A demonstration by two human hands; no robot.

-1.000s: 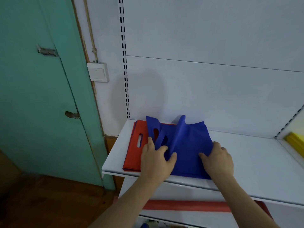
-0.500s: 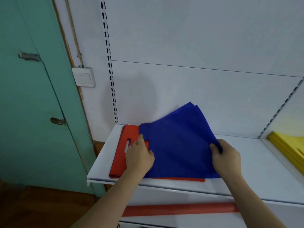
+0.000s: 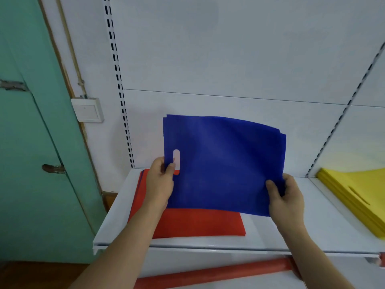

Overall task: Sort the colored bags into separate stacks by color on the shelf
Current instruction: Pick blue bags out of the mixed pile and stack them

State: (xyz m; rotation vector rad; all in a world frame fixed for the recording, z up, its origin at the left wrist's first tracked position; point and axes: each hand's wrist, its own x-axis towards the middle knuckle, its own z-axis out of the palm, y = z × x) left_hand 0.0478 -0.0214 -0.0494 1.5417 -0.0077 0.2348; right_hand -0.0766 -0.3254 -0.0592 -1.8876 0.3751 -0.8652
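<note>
Two hands hold the blue bags point(image 3: 224, 165) lifted clear of the shelf point(image 3: 325, 222), tilted up toward me in front of the white back panel point(image 3: 229, 59). My left hand point(image 3: 159, 184) pinches their left edge just beside the oval handle cutout point(image 3: 176, 159), thumb on the near face and fingers curled behind. My right hand point(image 3: 285, 197) grips the lower right corner, thumb pressed on the front and fingers wrapped round the edge. Offset edges at the top left and right corners show that more than one blue bag is held; how many I cannot tell. Below them, the red bags point(image 3: 198, 224) lie flat on the left part of the shelf, partly hidden behind the blue ones and my left forearm. A thin blue edge shows along the left side of that red stack. The yellow bags point(image 3: 354, 197) lie stacked on the neighbouring shelf section at the right, well apart from the red ones. A red strip point(image 3: 218, 274) runs along the unit below the shelf front. At the left stand a green door point(image 3: 31, 142) and a wall switch point(image 3: 87, 110).
</note>
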